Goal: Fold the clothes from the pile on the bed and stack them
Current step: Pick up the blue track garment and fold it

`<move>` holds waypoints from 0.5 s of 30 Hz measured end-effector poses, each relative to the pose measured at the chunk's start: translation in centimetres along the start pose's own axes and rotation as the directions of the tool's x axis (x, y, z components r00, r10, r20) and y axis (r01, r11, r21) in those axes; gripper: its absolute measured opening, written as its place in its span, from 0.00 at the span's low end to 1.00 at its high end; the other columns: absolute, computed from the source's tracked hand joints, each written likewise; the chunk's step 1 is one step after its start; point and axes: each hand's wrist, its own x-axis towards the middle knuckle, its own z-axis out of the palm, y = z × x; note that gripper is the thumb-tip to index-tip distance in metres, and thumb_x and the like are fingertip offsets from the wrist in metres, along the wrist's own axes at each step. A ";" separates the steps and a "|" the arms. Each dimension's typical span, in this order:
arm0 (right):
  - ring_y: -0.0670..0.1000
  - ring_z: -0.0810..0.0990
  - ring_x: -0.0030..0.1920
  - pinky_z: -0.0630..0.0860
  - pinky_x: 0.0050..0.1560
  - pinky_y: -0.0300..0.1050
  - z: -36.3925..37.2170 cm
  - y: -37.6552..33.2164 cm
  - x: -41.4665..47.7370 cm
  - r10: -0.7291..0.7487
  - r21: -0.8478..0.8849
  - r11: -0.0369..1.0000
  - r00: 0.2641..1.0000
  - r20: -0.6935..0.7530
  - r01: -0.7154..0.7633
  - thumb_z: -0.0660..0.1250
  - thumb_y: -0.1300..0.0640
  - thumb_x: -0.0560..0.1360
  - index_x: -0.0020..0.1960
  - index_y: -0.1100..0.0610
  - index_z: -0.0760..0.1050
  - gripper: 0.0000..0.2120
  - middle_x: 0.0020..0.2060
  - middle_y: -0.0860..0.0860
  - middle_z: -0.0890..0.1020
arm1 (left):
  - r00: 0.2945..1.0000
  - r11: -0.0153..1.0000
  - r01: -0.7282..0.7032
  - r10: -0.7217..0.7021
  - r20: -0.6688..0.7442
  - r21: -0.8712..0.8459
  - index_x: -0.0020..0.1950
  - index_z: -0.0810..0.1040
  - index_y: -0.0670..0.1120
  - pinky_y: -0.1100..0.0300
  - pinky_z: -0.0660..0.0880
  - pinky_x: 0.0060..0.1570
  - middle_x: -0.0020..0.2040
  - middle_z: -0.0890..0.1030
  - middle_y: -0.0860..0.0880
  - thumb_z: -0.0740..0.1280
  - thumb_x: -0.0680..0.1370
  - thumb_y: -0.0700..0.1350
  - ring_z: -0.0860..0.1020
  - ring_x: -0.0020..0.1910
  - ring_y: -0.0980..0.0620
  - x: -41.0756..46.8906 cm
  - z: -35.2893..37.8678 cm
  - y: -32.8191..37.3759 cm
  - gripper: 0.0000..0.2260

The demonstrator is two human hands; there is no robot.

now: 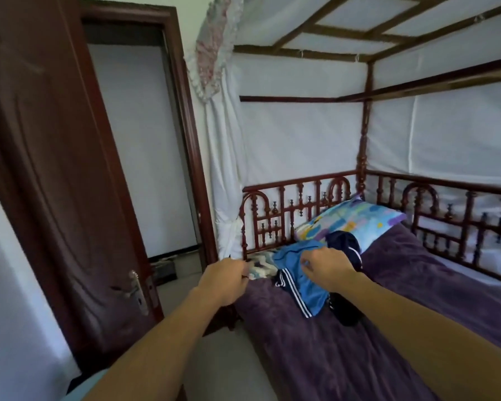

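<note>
A small pile of clothes lies at the head of the bed on a purple blanket. On top is a blue garment with white-striped dark trim. A dark navy garment lies behind and under it. A light zigzag-patterned cloth sits at the pile's left. My right hand pinches the blue garment's upper edge. My left hand is closed at the edge of the patterned cloth; whether it grips the cloth is hard to see.
A colourful pillow leans at the bed's head against the red carved wooden railing. White curtains hang on the canopy frame. A brown door stands open on the left, beside the bed's corner.
</note>
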 end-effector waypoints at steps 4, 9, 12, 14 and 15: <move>0.53 0.77 0.43 0.70 0.37 0.44 2.7 0.2 7.9 0.014 0.036 0.999 1.000 0.021 -0.015 0.56 0.48 0.81 0.55 0.50 0.74 0.11 0.48 0.50 0.81 | 0.997 0.998 0.043 -0.046 0.060 0.039 0.55 0.78 0.48 0.54 0.74 0.48 0.53 0.80 0.44 0.62 0.77 0.51 0.78 0.51 0.43 5.3 1.7 -4.5 0.11; 0.52 0.75 0.41 0.71 0.38 0.44 5.2 1.2 16.8 0.048 0.032 0.998 0.998 0.049 -0.050 0.56 0.49 0.80 0.57 0.50 0.75 0.12 0.49 0.52 0.80 | 0.996 0.997 0.064 -0.066 0.056 0.035 0.55 0.77 0.49 0.53 0.73 0.49 0.54 0.80 0.45 0.61 0.78 0.51 0.77 0.53 0.43 12.4 3.6 -9.3 0.11; 0.54 0.79 0.49 0.73 0.42 0.46 7.3 1.5 21.4 0.035 0.031 0.999 0.997 0.062 -0.037 0.56 0.47 0.79 0.59 0.49 0.75 0.13 0.53 0.52 0.80 | 0.993 0.996 0.082 -0.084 0.078 0.024 0.54 0.77 0.49 0.53 0.73 0.47 0.53 0.80 0.45 0.60 0.78 0.50 0.78 0.53 0.43 16.5 5.3 -12.1 0.10; 0.54 0.79 0.51 0.72 0.42 0.46 8.6 1.8 24.6 0.042 0.035 0.998 0.998 0.055 -0.044 0.57 0.47 0.79 0.59 0.49 0.75 0.14 0.53 0.51 0.80 | 0.993 0.997 0.080 -0.080 0.082 0.008 0.54 0.77 0.48 0.54 0.74 0.47 0.52 0.80 0.45 0.60 0.78 0.49 0.78 0.52 0.43 19.8 6.7 -14.0 0.10; 0.54 0.78 0.50 0.72 0.41 0.46 9.4 1.9 26.2 0.050 0.035 0.998 0.997 0.058 -0.052 0.56 0.47 0.80 0.59 0.49 0.75 0.13 0.53 0.51 0.80 | 0.994 0.998 0.067 -0.067 0.090 0.006 0.55 0.77 0.47 0.54 0.74 0.47 0.52 0.80 0.44 0.60 0.78 0.49 0.78 0.52 0.42 21.5 7.5 -14.9 0.11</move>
